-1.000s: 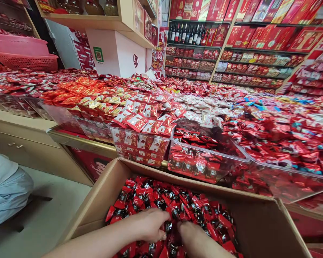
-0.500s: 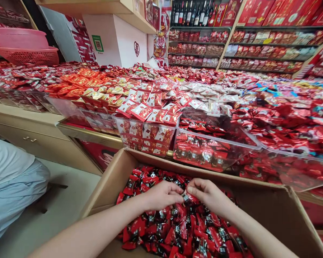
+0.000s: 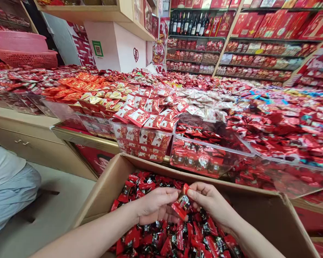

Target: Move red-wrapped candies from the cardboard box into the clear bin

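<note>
Red candy (image 3: 182, 205) between nearly closed fingers (image 3: 196, 195)

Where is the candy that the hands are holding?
In the head view, low and centre: the candy is pinched between the left hand and the right hand, just above the open box, in front of the clear bins.

No wording is legible; a green QR sticker (image 3: 97, 48) marks the white box (image 3: 109, 55).
</note>
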Action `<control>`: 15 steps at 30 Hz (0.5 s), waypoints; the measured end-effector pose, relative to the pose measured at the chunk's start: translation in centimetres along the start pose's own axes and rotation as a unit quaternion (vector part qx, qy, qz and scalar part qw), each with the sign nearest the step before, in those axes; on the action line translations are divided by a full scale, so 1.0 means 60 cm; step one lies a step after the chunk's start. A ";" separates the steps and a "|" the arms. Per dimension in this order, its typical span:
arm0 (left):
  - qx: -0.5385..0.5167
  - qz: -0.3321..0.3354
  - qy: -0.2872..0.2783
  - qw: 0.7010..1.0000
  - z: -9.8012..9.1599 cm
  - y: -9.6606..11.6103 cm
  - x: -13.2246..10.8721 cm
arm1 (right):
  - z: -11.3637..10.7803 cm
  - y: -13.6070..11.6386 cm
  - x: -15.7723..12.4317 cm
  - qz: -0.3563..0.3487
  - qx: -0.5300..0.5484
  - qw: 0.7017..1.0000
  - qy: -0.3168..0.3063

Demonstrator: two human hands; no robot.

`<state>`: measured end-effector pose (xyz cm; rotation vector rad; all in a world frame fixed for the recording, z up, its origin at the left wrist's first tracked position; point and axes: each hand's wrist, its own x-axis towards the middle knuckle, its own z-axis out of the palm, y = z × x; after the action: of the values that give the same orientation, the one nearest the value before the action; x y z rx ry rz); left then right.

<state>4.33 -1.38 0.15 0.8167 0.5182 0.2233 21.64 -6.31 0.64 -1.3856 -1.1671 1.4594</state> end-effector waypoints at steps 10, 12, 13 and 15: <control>-0.045 -0.007 0.097 0.994 -0.001 -0.012 0.000 | 0.038 -0.010 -0.028 -0.260 -0.311 0.914 0.022; -0.015 0.002 0.110 0.994 -0.001 -0.015 0.001 | 0.041 -0.011 -0.031 -0.276 -0.341 0.898 -0.001; 0.010 0.004 0.123 0.992 -0.001 -0.017 0.002 | 0.042 -0.007 -0.030 -0.283 -0.356 0.891 -0.009; 0.069 0.006 0.147 0.987 -0.003 -0.021 0.004 | 0.043 0.004 -0.025 -0.303 -0.383 0.872 -0.020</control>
<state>4.40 -2.03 -0.98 0.9276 0.8146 0.3238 19.24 -8.04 0.74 -1.2680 -2.1114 0.5741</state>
